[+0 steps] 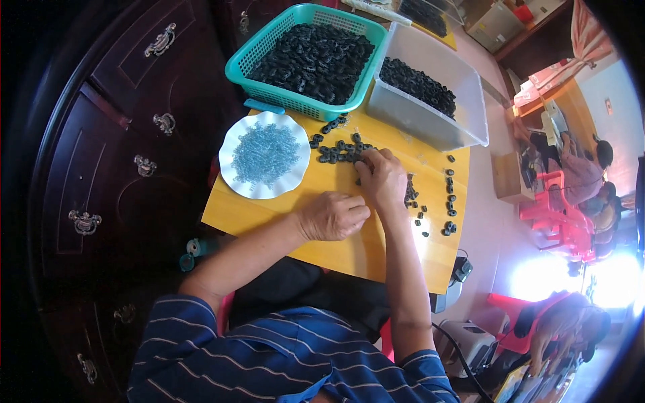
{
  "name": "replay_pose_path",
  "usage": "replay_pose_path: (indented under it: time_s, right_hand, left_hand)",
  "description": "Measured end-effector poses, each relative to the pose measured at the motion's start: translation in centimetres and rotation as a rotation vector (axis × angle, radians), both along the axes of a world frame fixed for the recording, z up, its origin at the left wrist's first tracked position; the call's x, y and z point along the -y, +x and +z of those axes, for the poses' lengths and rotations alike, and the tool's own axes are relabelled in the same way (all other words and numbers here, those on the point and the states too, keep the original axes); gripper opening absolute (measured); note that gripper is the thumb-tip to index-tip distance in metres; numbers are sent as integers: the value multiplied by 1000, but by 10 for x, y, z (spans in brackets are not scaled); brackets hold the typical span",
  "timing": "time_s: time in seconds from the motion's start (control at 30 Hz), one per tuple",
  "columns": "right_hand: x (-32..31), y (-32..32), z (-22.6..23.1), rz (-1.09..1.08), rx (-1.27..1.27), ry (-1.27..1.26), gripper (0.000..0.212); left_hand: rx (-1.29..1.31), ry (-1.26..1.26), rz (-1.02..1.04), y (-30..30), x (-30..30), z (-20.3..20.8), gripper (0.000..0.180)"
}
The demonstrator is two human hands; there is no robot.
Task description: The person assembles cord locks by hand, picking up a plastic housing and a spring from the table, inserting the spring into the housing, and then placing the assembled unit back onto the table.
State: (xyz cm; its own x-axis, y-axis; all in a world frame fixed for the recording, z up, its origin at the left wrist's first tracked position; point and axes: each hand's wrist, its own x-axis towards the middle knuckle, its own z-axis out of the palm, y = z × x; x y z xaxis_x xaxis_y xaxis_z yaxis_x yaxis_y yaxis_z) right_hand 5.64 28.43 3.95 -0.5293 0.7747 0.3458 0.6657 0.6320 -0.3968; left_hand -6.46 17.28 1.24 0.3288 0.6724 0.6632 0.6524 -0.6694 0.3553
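My left hand [336,216] is low over the yellow tabletop [269,216], fingers curled in and tips pressed together. Whatever it may hold is too small or hidden to make out. Just beyond it, my right hand [383,178] bends its fingers down at the edge of a loose cluster of small black oval parts [336,153]. Those fingertips are closed and touch the cluster, hiding what is between them. Left of the cluster, a white scalloped plate [230,176] holds a heap of tiny clear pieces [265,153]. Smaller dark bits [411,195] lie right of my right wrist.
A green basket [235,70] and a translucent bin [430,127], both filled with black parts, stand at the table's far side. A row of black parts [451,198] runs along the right edge. Dark drawers [124,144] flank the left; other people sit at right.
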Motion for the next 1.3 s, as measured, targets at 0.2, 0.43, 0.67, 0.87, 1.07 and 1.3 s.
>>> replay_pose_path:
  time_s: [0.2, 0.43, 0.67, 0.87, 1.07, 1.3]
  right_hand:
    - [-1, -6, -4, 9, 41, 11, 21]
    - [-3, -4, -5, 28, 106, 17, 23]
    - [-8, -3, -13, 29, 126, -35, 19]
    - [-2, -1, -7, 71, 116, 45, 13]
    - [25, 24, 12, -6, -450, -163, 19]
    - [61, 63, -21, -15, -605, -554, 20]
  left_hand:
    - [324, -54, 79, 0, -5, -3, 15]
    - [464, -185, 133, -5, -8, 1, 15]
    - [617, -235, 175, -5, -12, 3, 11]
    - [754, -360, 237, -12, -15, -11, 9]
    - [989, -441, 246, -16, -18, -17, 9]
    - [759, -455, 162, -9, -12, -4, 9]
